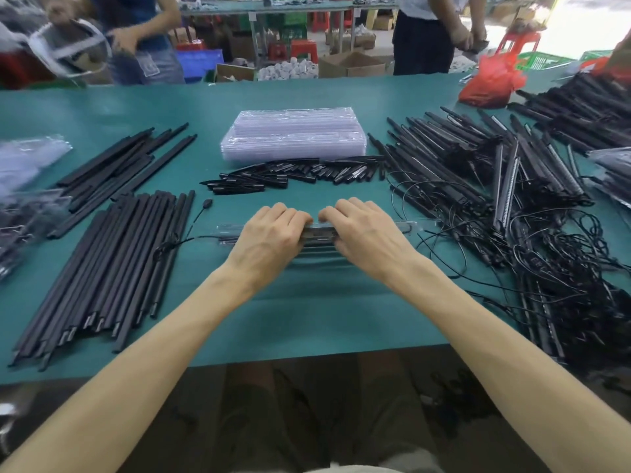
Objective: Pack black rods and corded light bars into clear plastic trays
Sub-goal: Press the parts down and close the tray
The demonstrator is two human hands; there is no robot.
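**Clear tray gripped by both hands**

Left hand (pixel 273 235) and right hand (pixel 367 235) sit side by side on a clear tray (pixel 408 227) at the middle of the green table (pixel 324 308). Their fingers curl over its far edge, clamped on it, and black pieces lie inside. A cord (pixel 177 242) trails from its left end.

Black rods (pixel 112 264) lie to the left and corded light bars (pixel 478 186) heap to the right. A stack of clear trays (pixel 293 134) sits behind short black pieces (pixel 293 174). A pouch (pixel 150 64) on a standing person's front is too blurred to read.
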